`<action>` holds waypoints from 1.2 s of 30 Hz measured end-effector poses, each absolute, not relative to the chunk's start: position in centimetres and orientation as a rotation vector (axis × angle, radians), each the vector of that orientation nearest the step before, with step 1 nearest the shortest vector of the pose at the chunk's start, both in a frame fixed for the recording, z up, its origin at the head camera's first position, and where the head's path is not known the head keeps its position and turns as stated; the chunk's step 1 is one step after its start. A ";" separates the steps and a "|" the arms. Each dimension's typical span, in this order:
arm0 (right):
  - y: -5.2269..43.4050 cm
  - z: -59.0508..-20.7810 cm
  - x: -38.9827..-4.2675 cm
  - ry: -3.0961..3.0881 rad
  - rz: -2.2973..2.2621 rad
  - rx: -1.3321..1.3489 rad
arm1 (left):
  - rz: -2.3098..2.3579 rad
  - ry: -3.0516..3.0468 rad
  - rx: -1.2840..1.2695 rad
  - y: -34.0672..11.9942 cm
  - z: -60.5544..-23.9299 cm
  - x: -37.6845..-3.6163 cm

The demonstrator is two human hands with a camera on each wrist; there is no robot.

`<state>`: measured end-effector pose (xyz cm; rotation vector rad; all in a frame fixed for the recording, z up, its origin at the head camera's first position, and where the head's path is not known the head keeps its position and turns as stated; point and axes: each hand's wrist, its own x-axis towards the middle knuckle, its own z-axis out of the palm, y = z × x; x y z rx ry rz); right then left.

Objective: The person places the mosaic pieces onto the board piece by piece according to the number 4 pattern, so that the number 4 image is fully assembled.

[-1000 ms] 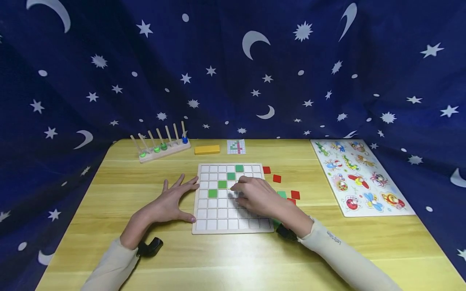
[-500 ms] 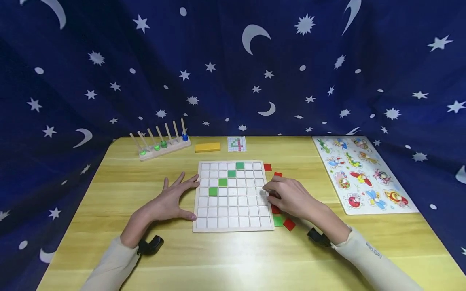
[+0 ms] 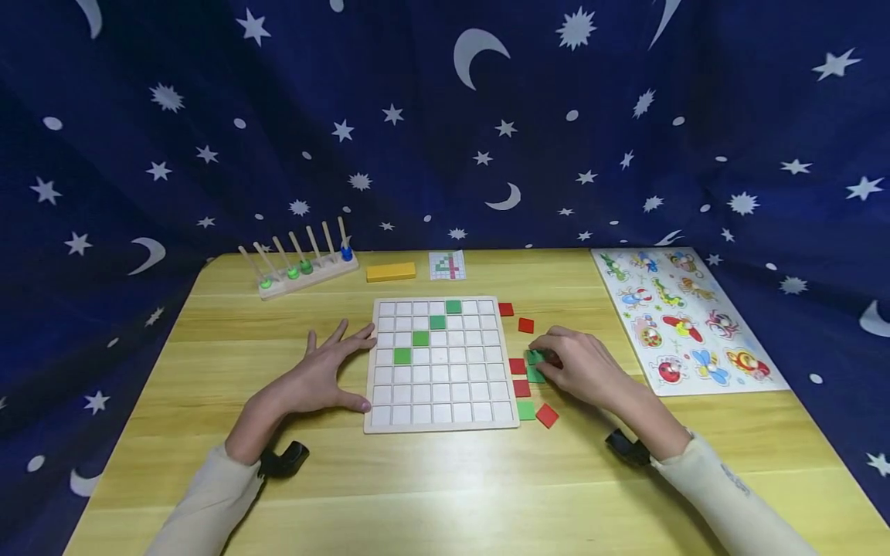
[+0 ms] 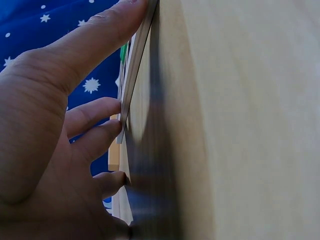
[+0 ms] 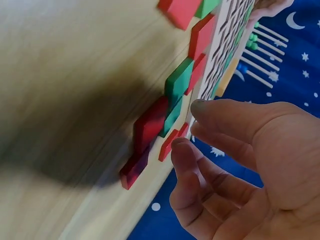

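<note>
A white gridded board lies flat on the table with several green tiles set in a diagonal of its squares. My left hand rests at its left edge, thumb and fingers spread, fingertips at the rim in the left wrist view. Right of the board, my right hand hovers over loose tiles, with a green tile partly under its fingertips. The right wrist view shows thumb and forefinger apart, nothing between them. Green and red tiles lie just beyond, some hidden from the head view by the hand.
More red tiles and a light green tile lie along the board's right side. Behind it are a small pattern card, a yellow block and a peg rack. An insect puzzle board lies at right.
My right hand has moved from over the middle of the board rightward to the loose tiles, uncovering the squares. The left hand has stayed at the board's left edge.
</note>
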<state>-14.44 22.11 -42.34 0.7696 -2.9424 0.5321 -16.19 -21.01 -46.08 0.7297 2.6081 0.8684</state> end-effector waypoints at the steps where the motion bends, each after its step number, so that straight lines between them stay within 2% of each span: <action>1: 22.2 -42.4 -14.6 -2.944 0.536 0.770 | 0.870 2.609 0.728 -21.0 -46.1 -16.2; 15: 22.3 -43.3 -16.4 -2.927 0.523 0.760 | 0.887 2.625 0.740 -21.0 -46.2 -16.1; 26: 21.9 -43.0 -16.4 -2.965 0.489 0.776 | 0.885 2.624 0.737 -21.1 -46.1 -16.1; 36: 19.0 -42.0 -16.5 -2.856 0.551 0.860 | 0.890 2.614 0.739 -21.1 -46.1 -16.0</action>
